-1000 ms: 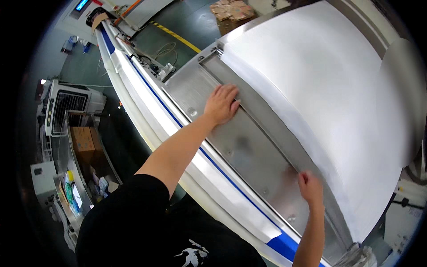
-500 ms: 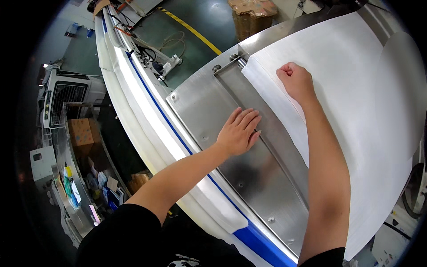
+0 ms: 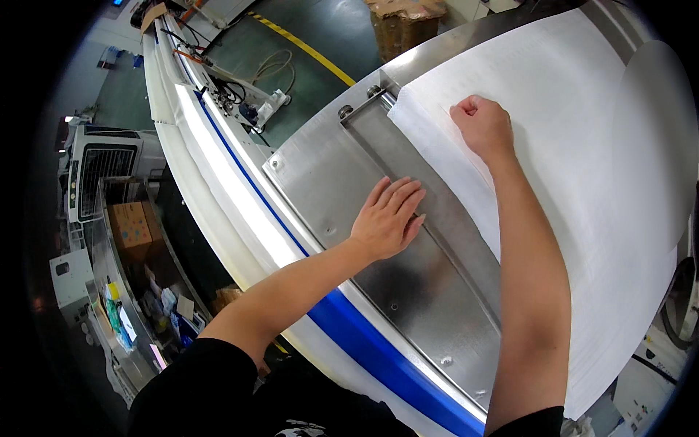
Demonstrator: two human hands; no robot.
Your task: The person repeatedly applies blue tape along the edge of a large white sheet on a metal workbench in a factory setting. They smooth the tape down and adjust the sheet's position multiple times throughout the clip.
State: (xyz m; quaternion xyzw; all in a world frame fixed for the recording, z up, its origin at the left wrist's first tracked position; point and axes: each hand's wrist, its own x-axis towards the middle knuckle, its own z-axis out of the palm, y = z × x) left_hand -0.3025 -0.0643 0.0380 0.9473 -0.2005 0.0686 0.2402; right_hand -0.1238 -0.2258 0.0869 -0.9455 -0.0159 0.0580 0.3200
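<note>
One white sheet (image 3: 575, 153) lay over the right side of one metal table (image 3: 313, 197). At far left, one cardboard carton (image 3: 131, 226) bore blue marks too small to read. Of two hands, the left hand (image 3: 384, 224) lay on the table, fingers slightly apart; the right hand (image 3: 486, 125) met the sheet, fingers curled together, whether gripping it unclear.

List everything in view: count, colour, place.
Sheet: 1, white, right
Panel: 1, silver, centre
Rail: 1, white and blue, diagonal, top left to bottom centre
Hose: 1, pale, floor, upper centre
Line: 1, yellow, floor, top centre
Box: 1, brown, top centre
Grilled unit: 1, white and black, far left
Trolley: 1, grey, left
Carton: 1, brown, in trolley
Small items: several, mixed, in trolley, unclear
Sleeves: 2, black, bottom
Hands: 2, bare; left flat on panel, right curled at sheet
</note>
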